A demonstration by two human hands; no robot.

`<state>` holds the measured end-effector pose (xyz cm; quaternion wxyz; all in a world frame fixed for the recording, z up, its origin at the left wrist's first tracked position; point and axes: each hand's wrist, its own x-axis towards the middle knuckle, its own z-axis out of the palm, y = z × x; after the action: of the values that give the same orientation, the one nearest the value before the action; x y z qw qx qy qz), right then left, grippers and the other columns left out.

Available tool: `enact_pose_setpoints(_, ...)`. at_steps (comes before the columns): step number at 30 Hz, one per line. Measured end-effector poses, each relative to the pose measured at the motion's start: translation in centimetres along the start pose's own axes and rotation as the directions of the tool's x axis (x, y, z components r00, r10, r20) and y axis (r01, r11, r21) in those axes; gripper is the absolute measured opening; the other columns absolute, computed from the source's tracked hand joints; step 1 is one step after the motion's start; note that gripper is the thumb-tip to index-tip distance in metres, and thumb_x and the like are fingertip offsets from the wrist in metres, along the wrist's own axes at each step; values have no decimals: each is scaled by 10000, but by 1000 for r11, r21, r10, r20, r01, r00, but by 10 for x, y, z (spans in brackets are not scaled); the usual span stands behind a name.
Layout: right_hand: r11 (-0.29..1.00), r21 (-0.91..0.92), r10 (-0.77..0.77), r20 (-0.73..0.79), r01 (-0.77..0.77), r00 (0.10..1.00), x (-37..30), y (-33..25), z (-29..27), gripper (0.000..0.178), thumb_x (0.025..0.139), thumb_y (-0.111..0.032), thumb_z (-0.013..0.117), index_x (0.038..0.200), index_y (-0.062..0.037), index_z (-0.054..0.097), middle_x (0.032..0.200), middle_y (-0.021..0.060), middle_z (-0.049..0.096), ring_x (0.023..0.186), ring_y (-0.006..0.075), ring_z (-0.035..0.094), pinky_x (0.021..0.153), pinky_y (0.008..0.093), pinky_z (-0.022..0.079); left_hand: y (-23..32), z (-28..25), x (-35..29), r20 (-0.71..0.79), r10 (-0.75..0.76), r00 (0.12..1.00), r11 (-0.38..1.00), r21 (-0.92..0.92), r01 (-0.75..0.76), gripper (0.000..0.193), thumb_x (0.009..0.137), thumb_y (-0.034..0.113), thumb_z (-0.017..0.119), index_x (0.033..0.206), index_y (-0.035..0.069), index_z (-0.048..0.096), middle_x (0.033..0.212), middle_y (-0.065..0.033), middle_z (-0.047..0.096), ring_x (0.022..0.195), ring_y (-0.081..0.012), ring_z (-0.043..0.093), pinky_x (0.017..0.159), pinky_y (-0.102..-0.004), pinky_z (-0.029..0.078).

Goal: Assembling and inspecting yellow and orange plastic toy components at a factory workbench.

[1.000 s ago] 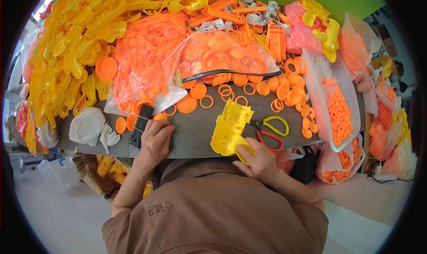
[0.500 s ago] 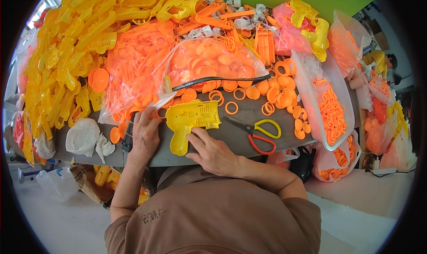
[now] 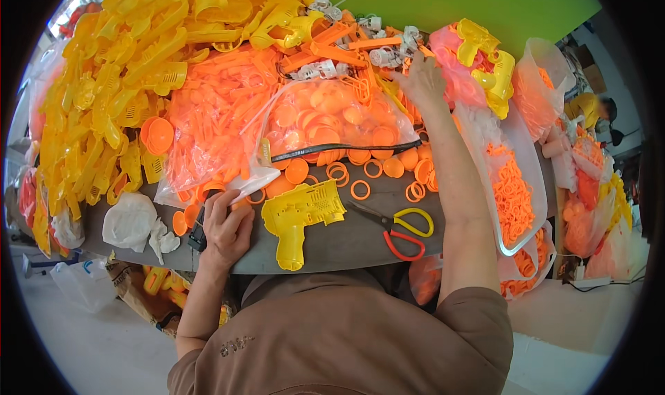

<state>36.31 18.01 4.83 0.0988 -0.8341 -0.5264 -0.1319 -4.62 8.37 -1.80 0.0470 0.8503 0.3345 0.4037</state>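
Note:
A yellow toy-gun half shell (image 3: pixel 303 215) lies on the dark table in front of me, its ribbed inner side up, with neither hand on it. Just left of it rests my left hand (image 3: pixel 228 225), fingers curled inward beside a clear plastic bag and a small orange part (image 3: pixel 210 186); what they grip, if anything, is hidden. A black tool or strap (image 3: pixel 197 236) sticks out beside that hand. My right arm stretches to the far right, where my right hand (image 3: pixel 422 83), fingers apart, hovers at or touches the orange frame parts (image 3: pixel 409 108) and white mechanism pieces (image 3: pixel 384 54).
Scissors (image 3: pixel 402 233) with yellow and red handles lie right of the shell. Orange rings (image 3: pixel 359 189) and discs are scattered behind. Yellow shells (image 3: pixel 111 83) pile high at left. Bagged orange parts (image 3: pixel 215 111) fill the middle; a clear tub (image 3: pixel 509 246) stands at right.
My right hand has let go of the yellow shell and reached far forward to the right. The shell sits slightly lower and turned. My left hand's fingers have curled more.

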Motion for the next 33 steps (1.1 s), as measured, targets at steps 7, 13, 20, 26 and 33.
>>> enact_pose_setpoints(7, 997, 54, 63, 1, -63, 998, 27, 16, 12, 492, 764, -224, 646, 1162, -13, 448, 1049, 230, 560, 956, 392, 582, 764, 435, 495, -3, 0, 2, -50, -10, 999, 999, -37, 8, 224, 634, -40, 698, 833, 26, 618, 1000, -158, 587, 832, -309, 566, 697, -352, 470)
enact_pose_setpoints(13, 879, 442, -57, -275, 179, 960, 53, 30, -65, 461, 748, -200, 688, 1118, 19, 521, 946, 144, 609, 885, 240, 599, 761, 328, 466, 15, -6, 18, -118, -90, 989, 988, -140, 73, 214, 649, -40, 698, 841, 19, 624, 963, -146, 594, 785, -255, 563, 672, -312, 463)
enact_pose_setpoints(20, 502, 828, -258, -132, 250, 957, 0, -24, -137, 436, 787, -176, 681, 1137, 28, 521, 942, 59, 571, 846, 101, 539, 730, 236, 434, 65, 1, 78, 582, -355, 732, 204, -716, 668, 149, 870, 118, 602, 921, -16, 642, 777, -58, 617, 682, -116, 557, 627, -237, 454)
enact_pose_setpoints(26, 282, 931, -466, -77, 230, 881, -69, -69, -170, 406, 773, -58, 644, 1152, 18, 519, 980, 33, 535, 882, 97, 530, 742, 225, 427, 40, 46, 111, 733, -104, 673, -539, -610, 581, 507, 966, 441, 388, 1125, -8, 561, 822, -99, 640, 629, -140, 587, 503, -253, 444)
enact_pose_setpoints(33, 252, 950, -638, 20, 184, 770, -129, -83, -177, 526, 625, -78, 707, 1120, -3, 545, 1034, 44, 564, 900, 123, 533, 819, 255, 412, 32, 18, 95, 599, -41, 800, -624, -640, 448, 442, 964, 390, 414, 1202, 28, 498, 949, -97, 642, 795, -173, 633, 597, -291, 495)
